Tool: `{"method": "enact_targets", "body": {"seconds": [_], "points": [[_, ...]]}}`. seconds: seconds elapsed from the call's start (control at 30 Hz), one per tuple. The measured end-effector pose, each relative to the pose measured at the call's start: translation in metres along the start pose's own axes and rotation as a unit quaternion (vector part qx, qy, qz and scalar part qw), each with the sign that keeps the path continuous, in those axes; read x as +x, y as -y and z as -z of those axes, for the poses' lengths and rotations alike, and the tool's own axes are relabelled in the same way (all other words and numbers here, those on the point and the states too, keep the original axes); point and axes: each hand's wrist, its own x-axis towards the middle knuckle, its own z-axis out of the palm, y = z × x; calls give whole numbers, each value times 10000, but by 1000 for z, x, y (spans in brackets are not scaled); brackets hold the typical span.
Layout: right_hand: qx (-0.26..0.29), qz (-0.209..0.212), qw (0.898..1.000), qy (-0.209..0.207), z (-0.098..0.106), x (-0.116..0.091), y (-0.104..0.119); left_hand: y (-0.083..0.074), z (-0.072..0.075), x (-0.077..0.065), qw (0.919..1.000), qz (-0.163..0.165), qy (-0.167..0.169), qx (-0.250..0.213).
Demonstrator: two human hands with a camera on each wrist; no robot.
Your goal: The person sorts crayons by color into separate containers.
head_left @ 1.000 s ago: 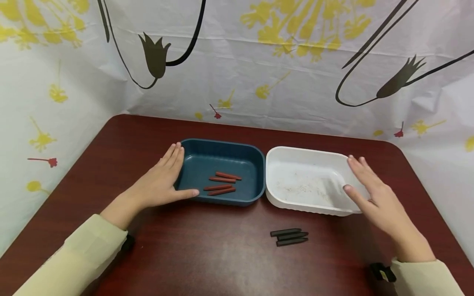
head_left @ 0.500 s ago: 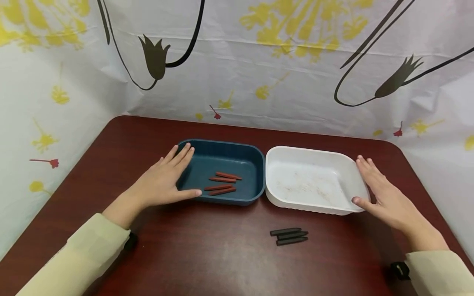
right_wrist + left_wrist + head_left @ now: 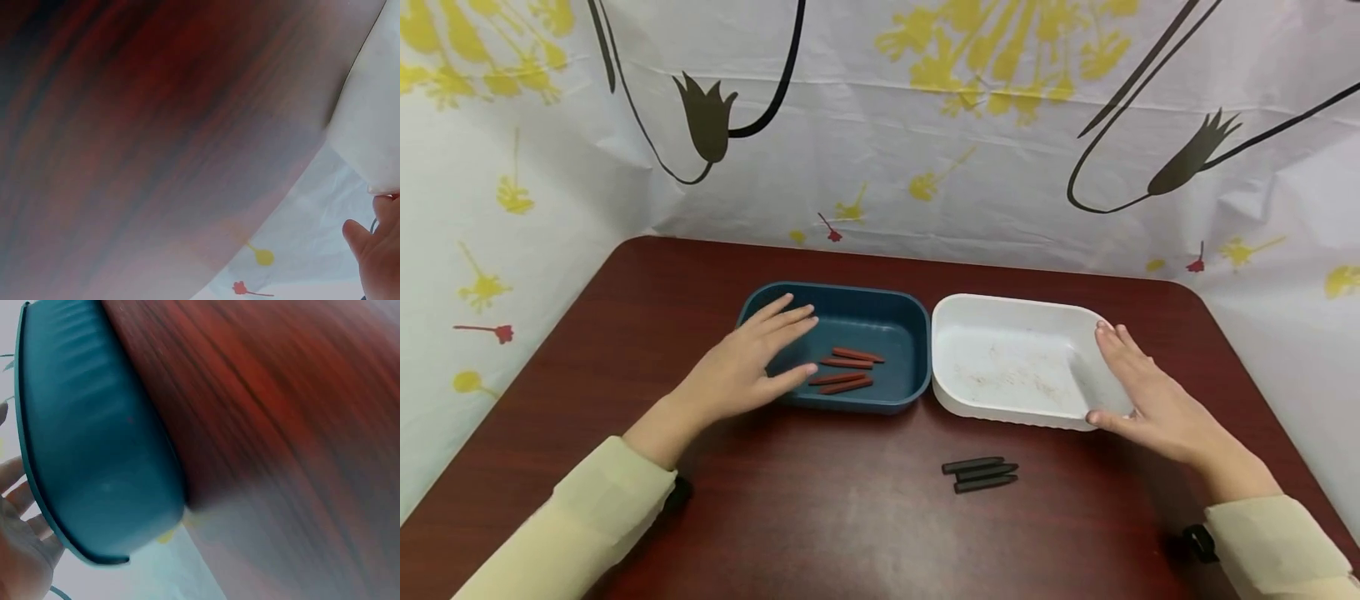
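Observation:
Over the left end of a dark blue tray (image 3: 895, 404) hovers my left hand (image 3: 737, 371), its fingers spread and fairly straight, holding nothing. Several red-brown crayons (image 3: 842, 383) lie inside that tray, to the right of the fingertips. At the right end of a white tray (image 3: 992, 412) is my right hand (image 3: 1157, 408), fingers extended; it appears to touch or nearly touch the rim. A few pale brown specks mark the white tray's floor. In front of it, three black crayons (image 3: 981, 473) lie side by side on the table. Both wrist views show the fingers beside the trays' outer walls.
The two trays stand side by side, nearly touching, on a dark red wood table (image 3: 820, 500). Behind and beside the table hangs a white patterned sheet (image 3: 865, 125).
My left hand has moved right, from the blue tray's left rim to over its inside, and its fingers have spread. The right hand shifted outward, then back toward the white tray.

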Motion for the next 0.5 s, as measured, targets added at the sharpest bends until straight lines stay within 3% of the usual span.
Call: {"method": "enact_targets", "body": {"seconds": [0.3, 0.5], "points": [[20, -119, 9999, 15, -4, -2, 1, -26, -13, 10, 9964, -652, -317, -443], [-91, -50, 9999, -58, -3, 0, 0, -46, -21, 24, 9891, -1189, -596, -635]]}}
